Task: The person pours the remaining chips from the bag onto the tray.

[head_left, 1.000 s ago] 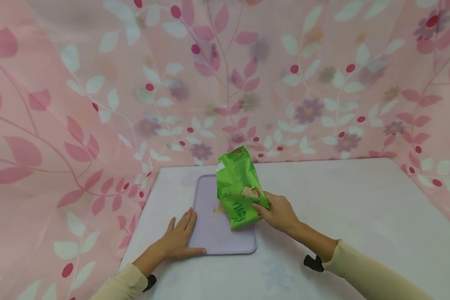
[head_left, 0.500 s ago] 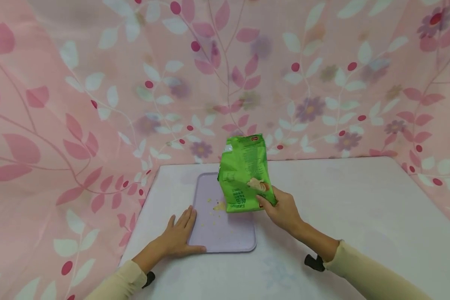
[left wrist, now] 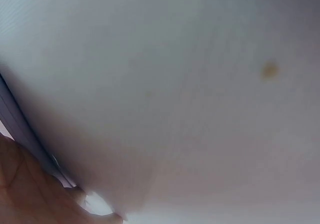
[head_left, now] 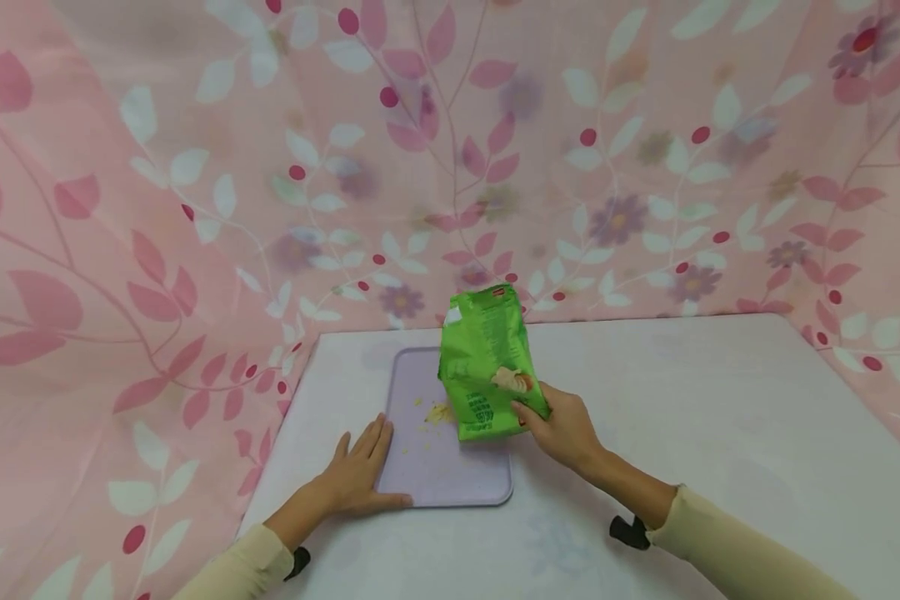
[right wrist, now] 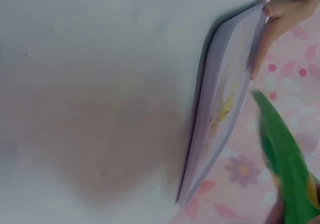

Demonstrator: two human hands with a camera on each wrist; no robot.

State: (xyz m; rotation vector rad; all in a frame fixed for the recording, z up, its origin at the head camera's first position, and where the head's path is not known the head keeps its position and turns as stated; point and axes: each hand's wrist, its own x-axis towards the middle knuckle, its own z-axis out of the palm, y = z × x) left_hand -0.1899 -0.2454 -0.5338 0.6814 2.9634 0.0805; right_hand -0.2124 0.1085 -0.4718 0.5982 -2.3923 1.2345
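Observation:
My right hand [head_left: 566,425] grips a green snack bag [head_left: 487,358] by its lower right corner, thumb on the near face. The bag hangs tilted over a lilac tray [head_left: 442,487] and hides the tray's upper right part. Yellow crumbs [head_left: 438,412] lie in a small heap on the tray, with a few bits scattered around it. My left hand [head_left: 356,475] rests with straight fingers along the tray's left edge, its thumb at the near edge. In the right wrist view the bag [right wrist: 287,159] is blurred, beside the crumbs [right wrist: 225,107] on the tray.
A white cloth covers the table [head_left: 682,417] under the tray. Behind and to the left hangs a pink curtain [head_left: 570,167] with leaves and flowers. Small specks dot the cloth in the right wrist view.
The bag rose and turned more upright half a second ago, then sank and tilted back a little. More crumbs now show on the tray than one second ago. The left hand has stayed put.

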